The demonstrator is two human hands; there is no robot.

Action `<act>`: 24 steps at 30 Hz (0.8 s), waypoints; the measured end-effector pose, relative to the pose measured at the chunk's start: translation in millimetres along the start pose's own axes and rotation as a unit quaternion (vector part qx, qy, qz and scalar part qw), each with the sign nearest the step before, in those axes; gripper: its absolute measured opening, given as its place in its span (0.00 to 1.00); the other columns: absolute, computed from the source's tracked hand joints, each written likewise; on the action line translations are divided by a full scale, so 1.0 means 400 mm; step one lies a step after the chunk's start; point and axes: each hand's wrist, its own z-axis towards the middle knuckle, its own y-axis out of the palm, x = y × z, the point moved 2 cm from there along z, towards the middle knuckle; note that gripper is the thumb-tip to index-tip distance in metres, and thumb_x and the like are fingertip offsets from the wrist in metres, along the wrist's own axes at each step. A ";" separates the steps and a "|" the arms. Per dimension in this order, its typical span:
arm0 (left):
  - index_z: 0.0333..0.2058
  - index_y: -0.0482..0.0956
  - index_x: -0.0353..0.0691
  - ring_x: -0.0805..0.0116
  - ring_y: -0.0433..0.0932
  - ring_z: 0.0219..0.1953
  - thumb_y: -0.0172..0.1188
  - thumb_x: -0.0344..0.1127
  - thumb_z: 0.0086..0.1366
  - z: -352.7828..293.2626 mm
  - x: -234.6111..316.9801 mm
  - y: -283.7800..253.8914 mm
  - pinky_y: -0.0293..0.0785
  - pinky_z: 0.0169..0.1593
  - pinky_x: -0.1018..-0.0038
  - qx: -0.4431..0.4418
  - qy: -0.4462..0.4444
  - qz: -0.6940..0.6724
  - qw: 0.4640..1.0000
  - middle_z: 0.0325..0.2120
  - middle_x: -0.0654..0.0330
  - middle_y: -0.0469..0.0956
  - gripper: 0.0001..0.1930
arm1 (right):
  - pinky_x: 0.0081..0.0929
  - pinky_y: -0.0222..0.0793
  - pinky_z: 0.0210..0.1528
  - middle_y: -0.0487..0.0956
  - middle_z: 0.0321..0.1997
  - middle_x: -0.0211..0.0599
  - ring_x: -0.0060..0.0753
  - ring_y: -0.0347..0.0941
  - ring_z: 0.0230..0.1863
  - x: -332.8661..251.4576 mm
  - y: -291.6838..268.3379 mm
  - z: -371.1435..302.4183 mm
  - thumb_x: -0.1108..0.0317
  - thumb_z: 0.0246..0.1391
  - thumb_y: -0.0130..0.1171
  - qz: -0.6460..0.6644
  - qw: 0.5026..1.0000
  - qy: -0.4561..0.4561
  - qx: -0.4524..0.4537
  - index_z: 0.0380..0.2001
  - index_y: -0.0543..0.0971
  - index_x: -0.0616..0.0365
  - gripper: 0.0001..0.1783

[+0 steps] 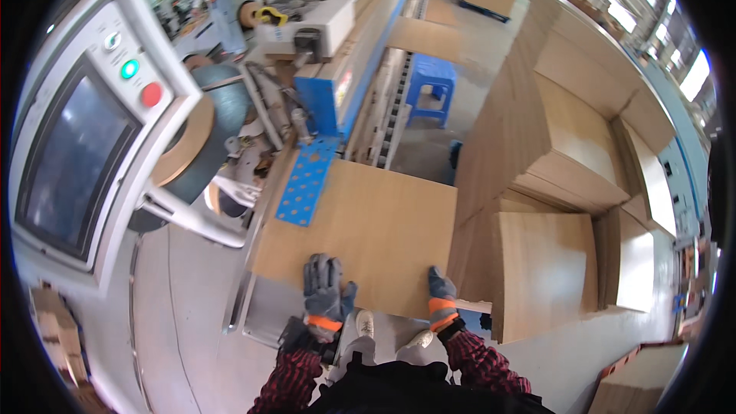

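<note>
A flat wood-grain board (376, 230) lies in front of me, its far left part by a blue perforated plate (305, 184) at the machine's infeed. My left hand (325, 290), in a grey glove with an orange cuff, rests flat on the near left edge of the board with its fingers stretched out. At the near right corner my right hand (441, 288), gloved alike, grips the board's side edge. Its lower fingers are hidden.
Tall stacks of wood-grain boards (552, 268) rise close on the right. A control panel (80, 161) with a screen stands at left, beside a reel of edge strip (188, 138). Beyond the board are a blue stool (431, 88) and a conveyor (395, 107). A person (211, 0) is far left.
</note>
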 end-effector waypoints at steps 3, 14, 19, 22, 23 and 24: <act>0.49 0.65 0.32 0.43 0.56 0.57 0.51 0.47 0.54 0.017 0.005 0.011 0.51 0.60 0.52 -0.007 0.000 0.009 1.000 0.53 0.45 0.59 0.28 | 0.38 0.64 0.42 0.77 0.34 0.56 0.54 0.72 0.43 0.010 0.021 0.020 0.35 0.48 0.46 0.070 0.997 0.023 0.007 0.34 0.77 0.67 0.38; 0.48 0.65 0.30 0.42 0.57 0.56 0.50 0.45 0.57 0.231 0.007 0.133 0.50 0.60 0.52 0.060 0.056 0.024 0.996 0.52 0.42 0.61 0.26 | 0.33 0.64 0.47 0.75 0.43 0.51 0.44 0.71 0.46 -0.191 -0.078 0.065 0.49 0.50 0.54 0.162 0.985 -0.048 0.045 0.45 0.72 0.66 0.30; 0.49 0.65 0.30 0.41 0.58 0.55 0.48 0.47 0.59 0.334 0.051 0.155 0.50 0.60 0.54 0.048 0.019 0.059 0.997 0.51 0.41 0.61 0.27 | 0.34 0.64 0.53 0.69 0.54 0.47 0.39 0.67 0.52 -0.071 -0.406 -0.102 0.63 0.47 0.63 0.250 0.947 -0.154 0.128 0.48 0.71 0.63 0.26; 0.47 0.66 0.31 0.41 0.61 0.54 0.51 0.45 0.59 0.266 0.183 0.160 0.55 0.59 0.54 0.129 0.039 0.001 0.991 0.48 0.41 0.66 0.24 | 0.37 0.68 0.43 0.74 0.39 0.51 0.48 0.70 0.39 0.133 -0.752 0.022 0.56 0.47 0.60 -0.103 0.892 -0.173 0.405 0.41 0.73 0.63 0.23; 0.47 0.66 0.32 0.45 0.63 0.53 0.52 0.42 0.59 0.206 0.254 0.178 0.57 0.58 0.57 0.084 0.078 -0.082 0.990 0.47 0.44 0.68 0.22 | 0.39 0.67 0.45 0.73 0.40 0.54 0.52 0.70 0.40 0.192 -0.854 0.070 0.55 0.46 0.60 -0.338 0.743 -0.258 0.516 0.41 0.73 0.65 0.25; 0.47 0.66 0.32 0.48 0.66 0.52 0.54 0.39 0.59 0.136 0.345 0.204 0.60 0.57 0.60 0.045 0.103 -0.170 0.979 0.46 0.47 0.69 0.21 | 0.42 0.63 0.52 0.71 0.46 0.56 0.55 0.67 0.48 0.280 -0.931 0.130 0.51 0.46 0.58 -0.203 0.813 -0.077 0.541 0.45 0.71 0.66 0.30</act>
